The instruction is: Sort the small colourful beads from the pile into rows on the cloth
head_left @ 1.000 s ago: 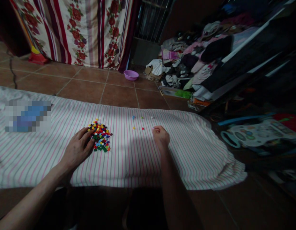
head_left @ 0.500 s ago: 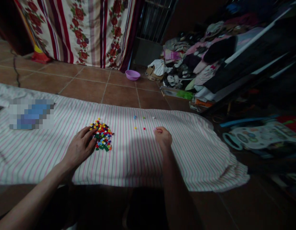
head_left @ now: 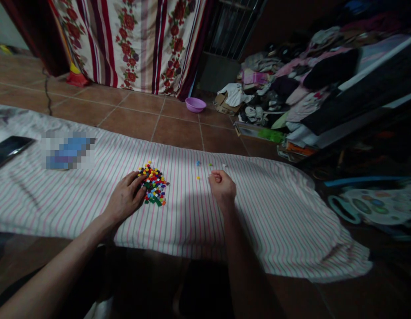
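Note:
A pile of small coloured cubes (head_left: 155, 184) lies on a striped cloth (head_left: 179, 217). My left hand (head_left: 127, 192) rests at the pile's left edge with fingers stretched out and apart, the tips touching the cubes. To the right, my right hand (head_left: 222, 188) is closed in a pinch low over the cloth; what sits between the fingertips is hidden. Close by it lie a yellow cube (head_left: 198, 178), a blue piece (head_left: 198, 163), a green piece (head_left: 211, 164) and a white piece (head_left: 224, 165), set apart from one another.
On the cloth's left side are a phone (head_left: 11, 150) and a blurred-out blue object (head_left: 71, 150). Beyond the cloth, a purple basin (head_left: 195, 105) stands on the tiled floor, near a cardboard box (head_left: 227, 105) and heaped clothes (head_left: 292, 84). A floral curtain (head_left: 139, 44) hangs behind.
My right hand has shifted slightly left relative to the small pieces, and the red cube seen before is now hidden at its fingertips. My left hand stays at the pile. The view has turned left.

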Demonstrator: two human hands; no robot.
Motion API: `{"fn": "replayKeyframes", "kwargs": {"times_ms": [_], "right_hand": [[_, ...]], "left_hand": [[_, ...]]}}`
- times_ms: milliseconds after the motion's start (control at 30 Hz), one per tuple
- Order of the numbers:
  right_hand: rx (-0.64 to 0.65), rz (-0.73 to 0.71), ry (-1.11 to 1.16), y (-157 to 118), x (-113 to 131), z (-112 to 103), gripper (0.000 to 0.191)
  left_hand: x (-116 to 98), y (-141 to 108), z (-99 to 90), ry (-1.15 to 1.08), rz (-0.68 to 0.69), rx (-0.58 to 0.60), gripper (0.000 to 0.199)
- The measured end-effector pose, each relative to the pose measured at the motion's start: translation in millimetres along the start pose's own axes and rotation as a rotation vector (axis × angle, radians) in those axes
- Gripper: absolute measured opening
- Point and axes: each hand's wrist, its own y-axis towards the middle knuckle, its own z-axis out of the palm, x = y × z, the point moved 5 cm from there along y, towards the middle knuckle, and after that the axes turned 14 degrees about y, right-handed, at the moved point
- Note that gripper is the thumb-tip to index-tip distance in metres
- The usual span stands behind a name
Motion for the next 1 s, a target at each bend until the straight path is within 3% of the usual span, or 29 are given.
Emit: {"fn": "replayKeyframes", "kwargs": {"times_ms": [200, 333, 500, 767, 1000], "right_hand": [[0.332, -0.260, 0.300, -34, 52, 60, 0.017], [0.546, -0.435, 0.233, -58, 77, 84, 0.014], [0.707, -0.541, 0.098, -71, 77, 95, 0.016], [0.813, -0.530, 0.047, -81, 78, 103, 0.017], [0.736, -0.483, 0.140, -74, 72, 93, 0.015]], "left_hand": [[-1, 0, 0.2, -0.008, 0.001, -0.003, 0.040], [0, 0, 0.7, -0.027, -0.001, -0.016, 0.040], [0, 0, -1.2, -0.046, 0.010, -0.021, 0.040], [1, -1, 0.0, -0.053, -0.002, -0.037, 0.039], [1, 2, -0.4, -0.047, -0.007, -0.026, 0.039]]}}
